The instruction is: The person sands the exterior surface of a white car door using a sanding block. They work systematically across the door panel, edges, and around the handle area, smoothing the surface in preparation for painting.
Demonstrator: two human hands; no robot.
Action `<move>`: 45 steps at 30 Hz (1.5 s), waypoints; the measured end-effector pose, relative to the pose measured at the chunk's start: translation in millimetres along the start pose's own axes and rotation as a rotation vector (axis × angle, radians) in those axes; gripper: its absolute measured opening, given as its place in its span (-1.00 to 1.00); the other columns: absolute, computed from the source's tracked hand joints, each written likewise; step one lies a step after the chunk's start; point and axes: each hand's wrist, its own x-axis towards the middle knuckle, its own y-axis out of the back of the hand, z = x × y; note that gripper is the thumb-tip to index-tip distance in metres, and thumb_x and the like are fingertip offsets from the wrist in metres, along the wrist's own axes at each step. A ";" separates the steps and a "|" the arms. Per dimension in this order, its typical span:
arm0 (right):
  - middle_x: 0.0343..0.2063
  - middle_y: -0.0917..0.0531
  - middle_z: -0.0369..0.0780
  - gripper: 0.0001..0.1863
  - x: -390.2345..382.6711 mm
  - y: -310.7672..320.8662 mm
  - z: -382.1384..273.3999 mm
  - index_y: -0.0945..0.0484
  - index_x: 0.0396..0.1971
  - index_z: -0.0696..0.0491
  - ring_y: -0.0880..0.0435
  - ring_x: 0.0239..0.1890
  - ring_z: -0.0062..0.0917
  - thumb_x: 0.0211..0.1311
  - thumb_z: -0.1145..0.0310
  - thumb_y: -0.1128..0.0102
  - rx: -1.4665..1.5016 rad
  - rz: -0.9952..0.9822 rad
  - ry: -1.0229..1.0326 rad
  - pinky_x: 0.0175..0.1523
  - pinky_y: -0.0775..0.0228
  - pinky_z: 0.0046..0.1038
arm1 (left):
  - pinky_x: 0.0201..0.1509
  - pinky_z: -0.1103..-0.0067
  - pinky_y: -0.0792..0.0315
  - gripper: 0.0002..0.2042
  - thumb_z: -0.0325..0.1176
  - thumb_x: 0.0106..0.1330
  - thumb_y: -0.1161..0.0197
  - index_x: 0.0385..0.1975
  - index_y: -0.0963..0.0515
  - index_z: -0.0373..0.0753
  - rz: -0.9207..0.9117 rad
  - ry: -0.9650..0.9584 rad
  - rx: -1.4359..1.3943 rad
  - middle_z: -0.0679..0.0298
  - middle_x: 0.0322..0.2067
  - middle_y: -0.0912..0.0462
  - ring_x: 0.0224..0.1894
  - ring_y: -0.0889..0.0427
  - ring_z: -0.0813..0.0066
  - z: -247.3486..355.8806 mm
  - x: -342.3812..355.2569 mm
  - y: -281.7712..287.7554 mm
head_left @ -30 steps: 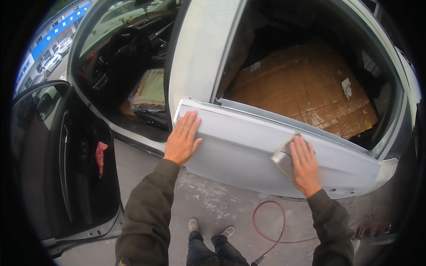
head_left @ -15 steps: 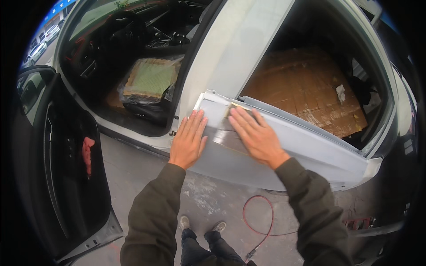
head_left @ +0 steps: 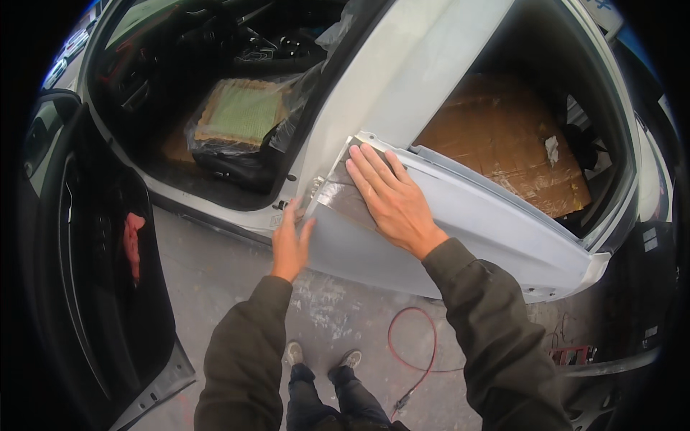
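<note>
My right hand (head_left: 388,197) presses flat, fingers extended, on a grey, shiny sanding pad (head_left: 338,188) at the top front corner of the grey rear-door panel (head_left: 496,237), carrying the pad against the surface. My left hand (head_left: 291,244) is lower and just left of it, at the door's front edge beside the hinge, with thumb and fingers apart and slightly bent; some fingertips may touch the edge, which I cannot make out exactly. The pad is partly hidden under my right hand.
The open front door (head_left: 100,266) with a pink rag (head_left: 133,244) stands left. Inside are a plastic-covered seat pad (head_left: 237,111) and cardboard (head_left: 496,144). A red hose (head_left: 431,337) lies on the floor (head_left: 323,309), near red-framed items (head_left: 571,355) at the right.
My right hand and pad have travelled left and up along the panel to its front corner. My left hand has shifted off the panel's face to its front edge.
</note>
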 end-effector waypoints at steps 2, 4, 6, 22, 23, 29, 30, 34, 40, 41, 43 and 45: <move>0.49 -0.37 -0.16 -0.37 -8.1 -1.2 3.3 -0.39 0.42 0.17 -0.25 0.58 -0.34 0.33 0.41 -0.03 -0.023 -0.031 0.071 0.60 -0.08 -0.17 | 0.09 0.33 -0.57 -0.62 -0.34 0.43 -0.38 0.17 -0.57 -0.37 0.009 0.054 -0.024 -0.11 -0.03 -0.75 0.02 -0.76 -0.03 -19.1 7.1 2.0; 0.50 -0.37 -0.19 -0.38 -58.5 12.0 31.4 -0.40 0.42 0.14 -0.26 0.57 -0.37 0.34 0.39 -0.04 -0.040 -0.116 0.177 0.60 -0.10 -0.18 | 0.00 0.34 -0.60 -0.69 -0.32 0.39 -0.42 -0.02 -0.66 -0.44 0.012 0.040 -0.040 -0.12 -0.18 -0.77 -0.11 -0.79 -0.02 -10.2 12.4 5.4; 0.49 -0.38 -0.21 -0.39 -113.8 30.3 45.0 -0.41 0.41 0.12 -0.27 0.57 -0.38 0.34 0.36 -0.04 -0.141 -0.198 0.104 0.59 -0.12 -0.19 | -0.01 0.35 -0.60 -0.68 -0.32 0.39 -0.42 -0.02 -0.66 -0.45 -0.052 0.052 -0.080 -0.14 -0.20 -0.77 -0.13 -0.79 -0.02 -11.5 15.6 8.3; 0.47 -0.40 -0.12 -0.22 8.1 -3.1 -28.3 -0.40 0.40 0.21 -0.26 0.57 -0.29 0.05 0.47 -0.22 0.133 -0.104 0.137 0.62 -0.11 -0.16 | 0.05 0.44 -0.61 -0.73 -0.44 0.38 -0.38 0.00 -0.67 -0.46 -0.066 0.117 -0.152 -0.08 -0.17 -0.81 -0.07 -0.83 0.20 -35.0 21.7 12.4; 0.45 -0.41 -0.10 -0.26 3.1 -9.2 -28.6 -0.41 0.38 0.23 -0.27 0.56 -0.29 0.11 0.43 -0.19 0.090 -0.044 0.136 0.62 -0.10 -0.16 | 0.06 0.44 -0.61 -0.73 -0.46 0.38 -0.37 0.00 -0.67 -0.46 -0.075 0.117 -0.148 -0.08 -0.17 -0.81 -0.06 -0.83 0.20 -31.8 22.0 10.8; 0.43 -0.46 -0.11 -0.41 -3.2 -65.9 -49.0 -0.47 0.35 0.26 -0.38 0.50 -0.39 0.35 0.33 -0.06 -0.149 0.118 0.166 0.59 -0.22 -0.30 | 0.07 0.48 -0.59 -0.73 -0.59 0.34 -0.26 0.01 -0.65 -0.52 -0.202 0.023 -0.091 -0.06 -0.17 -0.81 -0.07 -0.79 0.35 -37.7 29.9 15.2; 0.43 -0.47 -0.17 -0.43 -7.4 -68.6 -45.7 -0.48 0.36 0.21 -0.41 0.49 -0.43 0.37 0.34 -0.07 -0.140 0.162 0.174 0.57 -0.24 -0.30 | 0.06 0.52 -0.58 -0.70 -0.50 0.36 -0.37 0.01 -0.65 -0.54 -0.165 0.092 -0.089 -0.01 -0.17 -0.82 -0.10 -0.77 0.41 -35.2 31.3 16.3; 0.43 -0.50 -0.26 -0.47 -127.0 -26.2 24.7 -0.52 0.36 0.05 -0.44 0.48 -0.46 0.40 0.37 -0.08 -0.195 0.119 0.012 0.57 -0.23 -0.25 | 0.07 0.55 -0.57 -0.60 -0.33 0.36 -0.49 0.03 -0.66 -0.54 -0.157 0.185 -0.115 0.04 -0.14 -0.82 -0.10 -0.76 0.47 -27.3 28.9 16.8; 0.41 -0.52 -0.19 -0.51 -244.4 5.1 59.1 -0.59 0.29 0.04 -0.44 0.48 -0.34 0.36 0.36 -0.15 -0.399 -0.035 -0.125 0.53 -0.23 -0.11 | 0.11 0.55 -0.56 -0.53 -0.26 0.38 -0.49 0.08 -0.64 -0.57 -0.084 0.218 -0.182 0.02 -0.10 -0.80 -0.04 -0.74 0.45 -31.4 19.9 9.3; 0.41 -0.51 -0.19 -0.50 -223.9 -7.8 45.8 -0.59 0.29 0.04 -0.44 0.48 -0.34 0.35 0.36 -0.15 -0.386 0.011 -0.132 0.52 -0.24 -0.11 | 0.12 0.55 -0.56 -0.53 -0.26 0.38 -0.49 0.08 -0.63 -0.57 -0.093 0.224 -0.184 0.02 -0.09 -0.80 -0.03 -0.73 0.44 -28.6 19.5 6.0; 0.49 -0.40 -0.22 -0.40 -156.6 -47.5 12.4 -0.45 0.41 0.04 -0.34 0.54 -0.39 0.35 0.39 -0.15 -0.303 0.132 -0.132 0.57 -0.21 -0.15 | 0.13 0.55 -0.56 -0.53 -0.26 0.39 -0.48 0.10 -0.63 -0.57 -0.107 0.213 -0.184 0.02 -0.07 -0.80 -0.02 -0.73 0.44 -29.1 22.0 5.0; 0.54 -0.31 -0.23 -0.31 -88.2 -78.9 -23.8 -0.31 0.51 0.05 -0.21 0.60 -0.46 0.37 0.37 -0.12 -0.248 0.181 -0.100 0.64 -0.06 -0.25 | 0.14 0.56 -0.54 -0.55 -0.28 0.42 -0.44 0.11 -0.62 -0.56 -0.121 0.189 -0.148 0.05 -0.06 -0.79 -0.01 -0.72 0.46 -34.8 25.3 7.3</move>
